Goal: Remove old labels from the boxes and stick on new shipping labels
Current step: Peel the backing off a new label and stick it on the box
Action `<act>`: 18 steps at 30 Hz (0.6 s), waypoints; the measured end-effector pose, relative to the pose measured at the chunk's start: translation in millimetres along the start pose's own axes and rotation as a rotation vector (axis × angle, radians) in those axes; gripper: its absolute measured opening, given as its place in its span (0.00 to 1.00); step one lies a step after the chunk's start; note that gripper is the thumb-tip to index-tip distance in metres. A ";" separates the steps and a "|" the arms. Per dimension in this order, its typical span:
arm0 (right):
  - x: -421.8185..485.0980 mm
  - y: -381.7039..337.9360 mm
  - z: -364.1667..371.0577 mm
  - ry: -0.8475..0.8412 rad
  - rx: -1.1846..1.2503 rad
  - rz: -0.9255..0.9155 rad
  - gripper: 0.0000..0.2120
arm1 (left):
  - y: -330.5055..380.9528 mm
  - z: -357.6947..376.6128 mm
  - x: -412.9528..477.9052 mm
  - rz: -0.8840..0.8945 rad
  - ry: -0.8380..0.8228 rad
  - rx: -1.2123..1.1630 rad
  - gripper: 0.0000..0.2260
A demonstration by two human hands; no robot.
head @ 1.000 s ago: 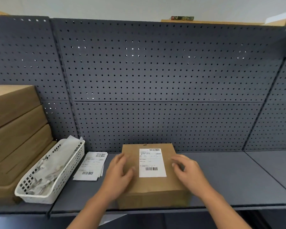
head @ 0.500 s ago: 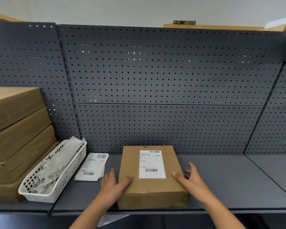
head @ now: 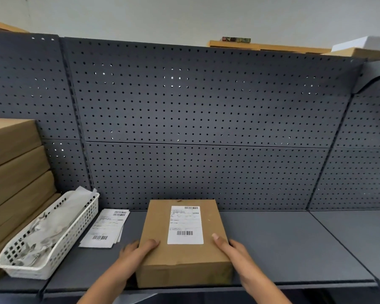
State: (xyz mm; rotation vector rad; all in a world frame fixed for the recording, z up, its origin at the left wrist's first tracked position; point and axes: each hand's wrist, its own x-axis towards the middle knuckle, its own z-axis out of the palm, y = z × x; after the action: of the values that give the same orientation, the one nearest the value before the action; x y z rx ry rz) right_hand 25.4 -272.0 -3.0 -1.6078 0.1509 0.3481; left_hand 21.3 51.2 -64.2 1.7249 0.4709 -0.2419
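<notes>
A brown cardboard box (head: 182, 253) lies flat on the dark grey shelf (head: 283, 249), near its front edge. A white shipping label (head: 185, 224) with barcodes is stuck on the box's top. My left hand (head: 136, 252) grips the box's left side, thumb on the top. My right hand (head: 233, 252) grips the right side the same way. A small pile of loose white labels (head: 105, 229) lies on the shelf left of the box.
A white plastic basket (head: 75, 229) holding crumpled paper stands at the left. Behind it, flat brown boxes (head: 13, 172) are stacked. A dark pegboard wall (head: 195, 128) closes the back. The shelf runs on to the right of the box.
Both hands slid from the top of the box down to its left and right sides. The box has shifted slightly toward the front edge.
</notes>
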 end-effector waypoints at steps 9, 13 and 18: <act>1.3 5.7 -4.3 0.038 0.080 0.015 0.45 | 44.8 25.0 -52.4 0.030 -0.064 -0.162 0.26; 1.4 6.6 -4.3 0.015 0.150 -0.039 0.35 | 58.0 29.9 -69.2 0.033 -0.020 -0.231 0.17; -2.6 6.6 7.8 -0.005 0.241 -0.044 0.30 | 55.8 20.1 -79.8 0.018 -0.032 -0.305 0.19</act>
State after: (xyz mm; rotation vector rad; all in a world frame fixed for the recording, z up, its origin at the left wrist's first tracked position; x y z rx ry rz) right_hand 20.0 -265.1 -8.7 -1.3696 0.1481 0.2884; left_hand -23.7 9.3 13.9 1.4246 0.4438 -0.1742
